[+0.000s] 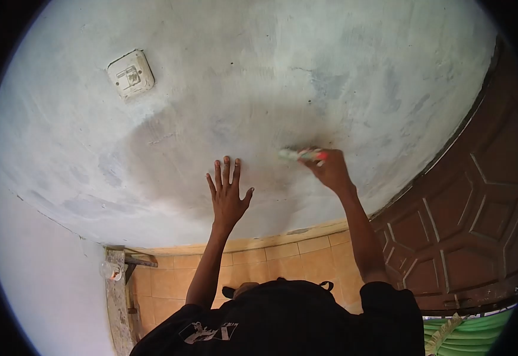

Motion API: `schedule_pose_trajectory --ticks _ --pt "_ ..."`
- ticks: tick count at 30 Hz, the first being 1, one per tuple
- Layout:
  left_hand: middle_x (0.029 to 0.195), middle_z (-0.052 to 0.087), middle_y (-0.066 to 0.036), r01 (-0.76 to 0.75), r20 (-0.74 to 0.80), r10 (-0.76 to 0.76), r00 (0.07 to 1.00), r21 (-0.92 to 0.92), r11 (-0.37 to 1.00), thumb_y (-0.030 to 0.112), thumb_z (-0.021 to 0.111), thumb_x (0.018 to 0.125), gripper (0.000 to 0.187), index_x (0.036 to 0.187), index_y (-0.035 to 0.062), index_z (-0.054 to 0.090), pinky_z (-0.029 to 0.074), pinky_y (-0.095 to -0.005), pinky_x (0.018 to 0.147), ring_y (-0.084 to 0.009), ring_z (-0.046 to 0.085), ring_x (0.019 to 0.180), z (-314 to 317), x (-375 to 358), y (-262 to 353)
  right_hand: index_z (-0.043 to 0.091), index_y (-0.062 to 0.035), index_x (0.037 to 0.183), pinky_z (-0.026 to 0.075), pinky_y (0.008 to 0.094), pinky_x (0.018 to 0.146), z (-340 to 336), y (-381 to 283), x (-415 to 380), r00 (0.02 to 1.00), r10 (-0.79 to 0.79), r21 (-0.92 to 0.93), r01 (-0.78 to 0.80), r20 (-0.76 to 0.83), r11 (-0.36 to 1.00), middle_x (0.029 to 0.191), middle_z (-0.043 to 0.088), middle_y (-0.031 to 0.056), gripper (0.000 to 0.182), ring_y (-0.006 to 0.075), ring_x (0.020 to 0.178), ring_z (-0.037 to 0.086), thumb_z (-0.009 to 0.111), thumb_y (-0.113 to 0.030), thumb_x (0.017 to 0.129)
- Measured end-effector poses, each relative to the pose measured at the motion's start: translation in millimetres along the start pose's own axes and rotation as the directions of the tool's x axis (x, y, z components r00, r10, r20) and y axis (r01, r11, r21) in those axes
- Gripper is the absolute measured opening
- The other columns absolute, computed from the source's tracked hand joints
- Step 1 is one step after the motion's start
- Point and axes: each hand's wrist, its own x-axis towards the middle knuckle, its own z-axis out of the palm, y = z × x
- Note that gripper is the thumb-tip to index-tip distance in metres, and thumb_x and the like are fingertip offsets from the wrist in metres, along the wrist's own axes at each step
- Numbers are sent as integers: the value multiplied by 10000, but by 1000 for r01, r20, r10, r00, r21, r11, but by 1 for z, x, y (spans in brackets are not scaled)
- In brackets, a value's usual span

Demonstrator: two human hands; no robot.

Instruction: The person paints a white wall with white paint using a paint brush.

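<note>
My left hand [227, 199] lies against the pale, patchy wall [223, 65], its fingers spread and nothing held. To its right, my right hand [332, 172] is closed around a small pale-green thing with a red end [297, 154]. That thing is held close to the wall, and motion blur hides its exact kind. A darker brownish patch [182, 142] spreads over the wall around both hands.
A white light switch [131, 74] is set in the wall at upper left. On the right stands a brown panelled door [478, 219], with green cloth [472, 335] below it. A wooden bench [116, 296] is at lower left, over orange floor tiles [283, 258].
</note>
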Motion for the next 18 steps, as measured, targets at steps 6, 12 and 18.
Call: schedule_pose_trajectory --ticks 6,12,18 --pt "1666 149 -123 7 -29 -8 1000 -31 999 353 764 822 934 1587 153 266 87 -627 1205 -367 76 1540 -3 0 3 748 7 1020 524 271 599 -85 -16 25 867 -156 202 279 -474 939 936 760 113 143 135 666 659 722 -39 887" --pt "1662 159 -132 2 -50 -4 999 -41 999 330 772 816 936 1585 150 269 96 -631 1201 -375 81 1538 -3 0 5 753 9 970 472 259 523 -132 -35 53 966 -164 -123 141 -200 982 808 750 95 178 135 566 605 752 -149 889" --pt "1663 155 -132 20 -41 -22 999 -42 999 329 770 818 932 1583 141 272 104 -633 1199 -384 78 1536 -1 1 6 760 -3 1000 504 268 554 -166 -36 67 820 -318 -127 293 -476 947 867 761 92 144 152 622 648 738 -71 875"
